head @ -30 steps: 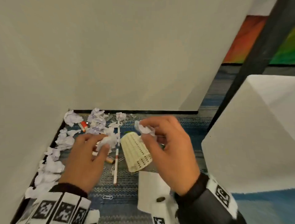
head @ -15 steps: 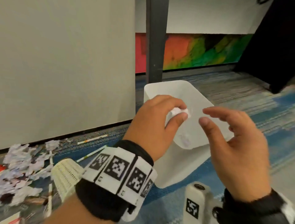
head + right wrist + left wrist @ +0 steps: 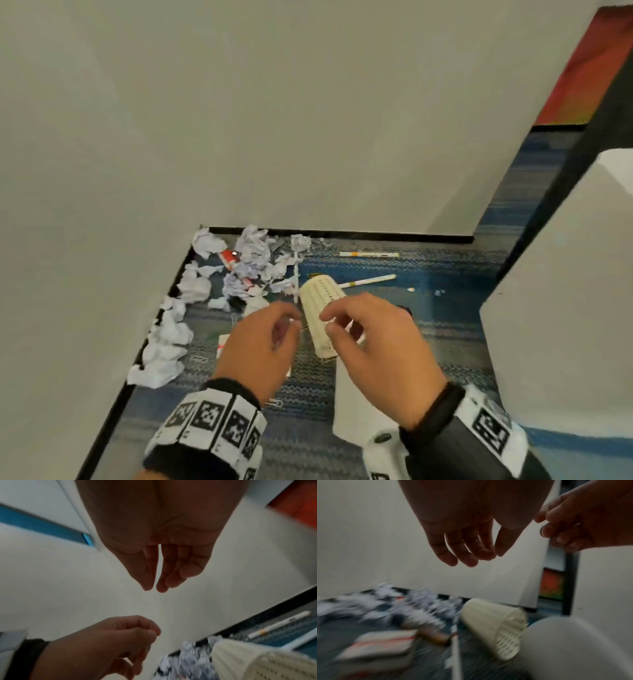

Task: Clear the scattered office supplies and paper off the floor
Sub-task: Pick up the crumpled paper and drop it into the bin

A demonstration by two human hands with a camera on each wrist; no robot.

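Observation:
Crumpled paper wads [image 3: 250, 263] lie heaped in the corner where two walls meet, with more wads [image 3: 164, 346] strung along the left wall. A cream perforated pen holder [image 3: 322, 308] lies on its side on the carpet. Two white pens [image 3: 370, 254] [image 3: 368, 281] lie beyond it. My left hand [image 3: 287, 325] and right hand [image 3: 329, 323] hover side by side just above the holder, fingers loosely curled and holding nothing. The wrist views show both palms empty: left hand [image 3: 471, 558], right hand [image 3: 157, 585]. A red marker [image 3: 227, 257] sits among the wads.
A tall white bin [image 3: 565, 308] stands at the right. A small red-and-white box [image 3: 222, 344] and paper clips [image 3: 274, 402] lie under my left hand. A white object [image 3: 352, 404] sits beneath my right wrist. A dark post [image 3: 548, 212] rises by the bin.
A second ago each hand pinched a paper wad over the pile. Half a second ago they were at the white bin. Now both are back above the pen holder, empty.

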